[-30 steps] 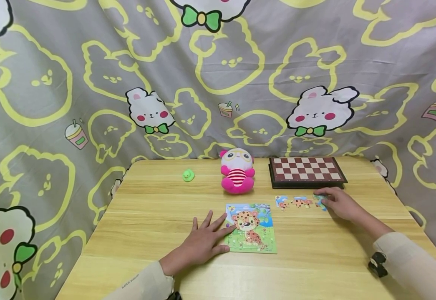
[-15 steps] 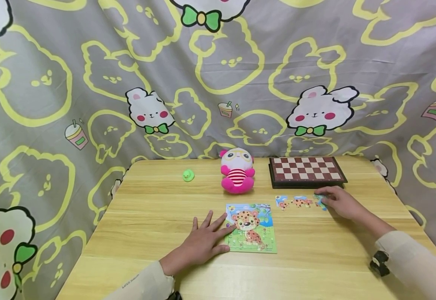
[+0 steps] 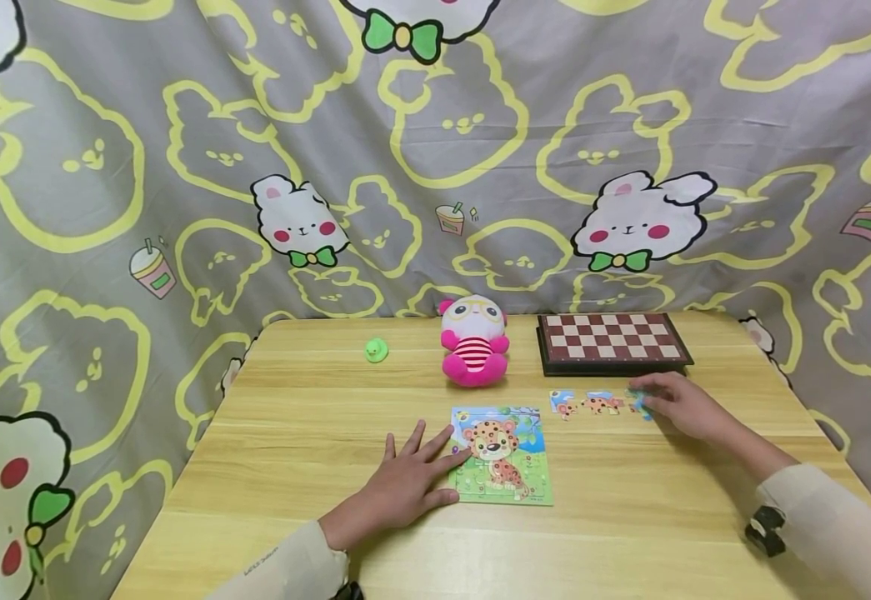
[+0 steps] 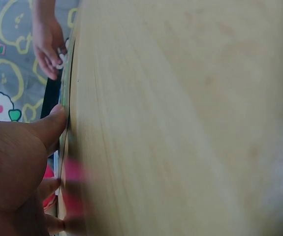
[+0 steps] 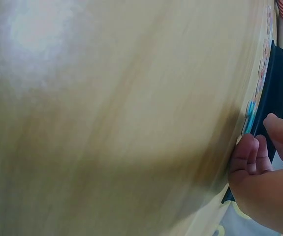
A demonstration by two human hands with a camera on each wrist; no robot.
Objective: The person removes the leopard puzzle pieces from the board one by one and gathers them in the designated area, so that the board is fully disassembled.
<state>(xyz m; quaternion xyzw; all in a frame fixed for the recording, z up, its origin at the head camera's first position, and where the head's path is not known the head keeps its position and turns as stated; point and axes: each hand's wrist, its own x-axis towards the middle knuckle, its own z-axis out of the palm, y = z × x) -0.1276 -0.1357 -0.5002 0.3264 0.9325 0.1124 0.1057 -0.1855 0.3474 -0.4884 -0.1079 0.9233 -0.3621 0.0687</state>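
Note:
A square leopard puzzle (image 3: 510,479) lies on the wooden table. My left hand (image 3: 397,487) rests palm down at its left side with spread fingers, the fingertips overlapping the board's edge. Farther right, my right hand (image 3: 683,407) pinches a blue-green puzzle piece (image 3: 640,403) between thumb and fingertips, partly hiding it. Two loose pieces lie to its left: an orange spotted piece (image 3: 603,403) and a blue-and-orange piece (image 3: 563,402). In the left wrist view, a whitish piece (image 4: 61,60) shows at the fingers of the right hand.
Behind the loose pieces sits a folding chessboard (image 3: 613,340) with a dark frame. A pink panda plush (image 3: 475,350) and a small green toy duck (image 3: 377,351) stand along the back of the table (image 3: 292,433). A printed grey curtain (image 3: 420,108) hangs behind.
The blue-green piece has tilted slightly in the right hand's fingers, and the right forearm has shifted a little to the right. The left hand stays in place.

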